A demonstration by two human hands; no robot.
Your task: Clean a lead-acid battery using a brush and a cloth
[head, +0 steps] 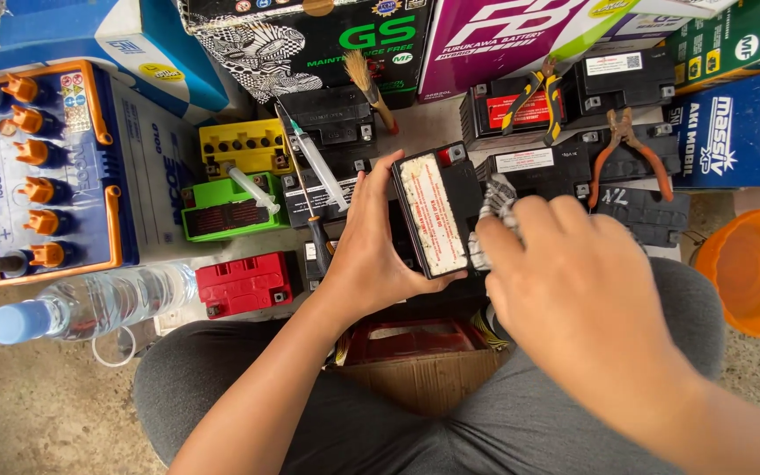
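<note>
My left hand point(371, 242) grips a small black battery point(437, 211) tipped on its side, its pale label strip facing up. Pressed against the battery's right face is a grey-white rag point(496, 204), bunched under the fingers of my right hand point(565, 281). Both hands hover above my lap, over a cardboard box point(424, 374) with a red item inside. A screwdriver point(317, 230) lies just left of my left thumb.
Several batteries crowd the floor: a large white-and-blue one with orange caps point(50, 167), yellow point(239, 145), green point(226, 211), red point(244, 281), black ones behind. Syringes point(318, 167), a brush point(369, 88), pliers point(626, 145), a water bottle point(90, 303), an orange bucket point(754, 273), stacked cartons behind.
</note>
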